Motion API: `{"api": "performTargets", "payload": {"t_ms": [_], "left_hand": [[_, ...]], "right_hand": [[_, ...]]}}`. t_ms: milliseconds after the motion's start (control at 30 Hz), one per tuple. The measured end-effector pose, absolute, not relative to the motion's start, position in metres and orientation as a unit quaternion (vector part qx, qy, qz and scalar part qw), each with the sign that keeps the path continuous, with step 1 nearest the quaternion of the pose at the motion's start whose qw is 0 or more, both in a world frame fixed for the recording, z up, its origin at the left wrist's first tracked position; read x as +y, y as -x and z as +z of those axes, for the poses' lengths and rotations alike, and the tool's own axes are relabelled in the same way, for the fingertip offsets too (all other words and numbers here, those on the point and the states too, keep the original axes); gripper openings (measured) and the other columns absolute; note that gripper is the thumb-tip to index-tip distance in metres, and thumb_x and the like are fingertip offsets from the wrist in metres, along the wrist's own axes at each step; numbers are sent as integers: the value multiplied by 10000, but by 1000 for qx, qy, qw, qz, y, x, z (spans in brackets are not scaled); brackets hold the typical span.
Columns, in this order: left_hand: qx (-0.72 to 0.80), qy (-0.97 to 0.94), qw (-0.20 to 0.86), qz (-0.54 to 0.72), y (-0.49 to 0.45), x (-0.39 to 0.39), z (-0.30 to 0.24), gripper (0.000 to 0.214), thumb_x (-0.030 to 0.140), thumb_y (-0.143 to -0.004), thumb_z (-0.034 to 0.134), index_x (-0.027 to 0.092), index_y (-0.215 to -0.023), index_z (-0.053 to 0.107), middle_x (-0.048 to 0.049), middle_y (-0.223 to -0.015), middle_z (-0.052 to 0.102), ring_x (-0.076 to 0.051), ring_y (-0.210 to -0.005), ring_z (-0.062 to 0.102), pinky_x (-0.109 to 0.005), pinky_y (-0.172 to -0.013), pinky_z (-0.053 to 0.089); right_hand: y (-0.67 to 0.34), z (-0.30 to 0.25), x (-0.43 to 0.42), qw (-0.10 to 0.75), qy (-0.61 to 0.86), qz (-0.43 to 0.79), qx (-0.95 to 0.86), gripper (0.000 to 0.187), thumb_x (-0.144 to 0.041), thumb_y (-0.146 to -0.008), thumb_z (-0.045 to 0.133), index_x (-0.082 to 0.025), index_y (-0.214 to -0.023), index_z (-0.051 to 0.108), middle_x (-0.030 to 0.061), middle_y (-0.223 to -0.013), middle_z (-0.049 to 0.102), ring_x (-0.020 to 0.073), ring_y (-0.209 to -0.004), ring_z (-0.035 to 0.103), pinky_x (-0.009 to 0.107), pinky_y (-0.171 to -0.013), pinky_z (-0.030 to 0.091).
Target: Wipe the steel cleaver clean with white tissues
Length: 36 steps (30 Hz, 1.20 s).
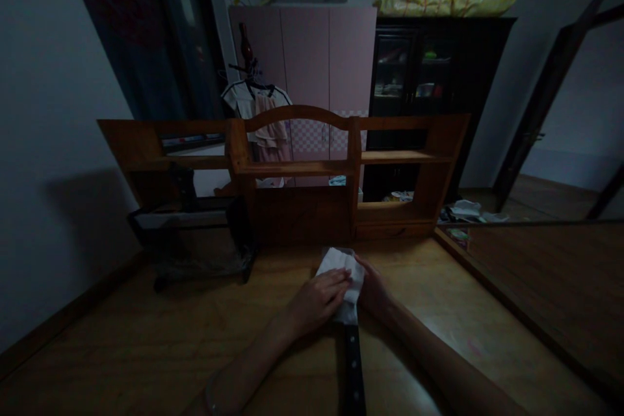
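Observation:
A kitchen knife with a black riveted handle (353, 364) points its handle toward me, its wide blade (346, 314) stretching away over the wooden table. White tissue (337, 261) covers most of the blade. My left hand (319, 299) lies across the tissue, fingers bent and pressing it against the blade. From the right side, my right hand (373, 286) grips the far part of the wrapped blade. Its fingers are partly hidden behind the tissue and blade. Neither hand touches the handle.
A dark rack-like stand (195, 240) is on the table at the left. The wooden shelf unit (302, 208) lines the table's far side. A raised wooden edge (497, 286) runs along the right. The room is dim, with wardrobes behind.

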<state>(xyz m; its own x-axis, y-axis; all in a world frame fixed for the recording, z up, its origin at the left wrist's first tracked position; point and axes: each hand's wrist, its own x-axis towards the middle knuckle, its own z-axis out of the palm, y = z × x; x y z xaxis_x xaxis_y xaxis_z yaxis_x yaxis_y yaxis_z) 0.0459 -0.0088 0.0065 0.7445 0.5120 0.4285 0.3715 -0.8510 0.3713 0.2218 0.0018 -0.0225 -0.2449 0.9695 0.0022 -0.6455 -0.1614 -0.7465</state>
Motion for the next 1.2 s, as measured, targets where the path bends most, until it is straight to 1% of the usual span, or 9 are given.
{"api": "performTargets", "payload": {"t_ms": [133, 233, 367, 433, 600, 733, 967, 1100, 1200], "left_hand": [[280, -928, 94, 227, -53, -10, 7, 449, 310, -1001, 283, 291, -1444, 354, 11, -1549, 252, -172, -1433, 205, -422, -1185, 181], [321, -913, 93, 234, -53, -3, 0, 463, 328, -1007, 254, 326, -1469, 280, 21, -1562, 214, -183, -1443, 164, -447, -1181, 173], [360, -889, 95, 266, -47, 8, -8, 468, 325, -1013, 216, 322, -1480, 249, 10, -1562, 223, -179, -1440, 179, -439, -1175, 196], [359, -886, 96, 276, -45, 11, -9, 468, 331, -1012, 228, 310, -1479, 259, 2, -1562, 225, -183, -1441, 174, -436, -1174, 197], [311, -911, 89, 255, -46, 5, 2, 453, 345, -1011, 244, 310, -1457, 315, 16, -1550, 251, -175, -1444, 163, -446, -1181, 157], [261, -932, 101, 232, -50, -3, 10, 442, 337, -1007, 273, 305, -1440, 351, 26, -1517, 331, -137, -1421, 240, -393, -1182, 179], [304, -897, 149, 284, -46, -1, 7, 431, 289, -1009, 248, 320, -1399, 428, 40, -1476, 397, -135, -1381, 334, -369, -1172, 237], [345, -860, 187, 327, -41, 6, 1, 434, 315, -1008, 243, 279, -1368, 482, 18, -1459, 427, -141, -1369, 358, -362, -1168, 254], [360, -844, 191, 349, -38, 8, -2, 446, 324, -1010, 231, 250, -1365, 490, 1, -1457, 432, -145, -1368, 359, -356, -1168, 255]], "right_hand": [[-221, -16, -2, 548, 237, 743, -301, 385, -462, -833, 560, -157, -1043, 664, 76, -947, 725, 221, -895, 675, 346, -874, 480], [-221, -18, 0, 532, 225, 751, -321, 434, -510, -831, 546, -180, -1096, 644, 67, -992, 718, 225, -936, 664, 361, -877, 474], [-224, -22, 2, 529, 228, 749, -326, 388, -525, -835, 533, -269, -1115, 619, 5, -898, 728, 201, -818, 678, 372, -836, 484], [-224, -20, 0, 517, 237, 754, -330, 400, -543, -841, 514, -285, -1132, 608, 0, -877, 727, 206, -797, 679, 384, -822, 486], [-222, -12, -5, 510, 224, 757, -342, 417, -503, -861, 502, -233, -1161, 608, 30, -964, 722, 215, -872, 671, 369, -862, 468], [-222, -12, -6, 489, 239, 769, -335, 374, -470, -866, 516, -175, -1043, 661, 50, -909, 726, 202, -821, 672, 339, -865, 463], [-218, -22, 4, 523, 195, 755, -344, 332, -430, -857, 538, -190, -1050, 662, 34, -968, 720, 201, -937, 650, 331, -907, 445], [-217, -20, 1, 512, 210, 758, -345, 359, -454, -855, 538, -203, -1089, 645, 33, -959, 722, 208, -922, 658, 350, -893, 451], [-219, -13, -4, 506, 214, 764, -337, 334, -458, -866, 523, -202, -1036, 655, 39, -903, 728, 210, -877, 667, 353, -874, 458]]}}
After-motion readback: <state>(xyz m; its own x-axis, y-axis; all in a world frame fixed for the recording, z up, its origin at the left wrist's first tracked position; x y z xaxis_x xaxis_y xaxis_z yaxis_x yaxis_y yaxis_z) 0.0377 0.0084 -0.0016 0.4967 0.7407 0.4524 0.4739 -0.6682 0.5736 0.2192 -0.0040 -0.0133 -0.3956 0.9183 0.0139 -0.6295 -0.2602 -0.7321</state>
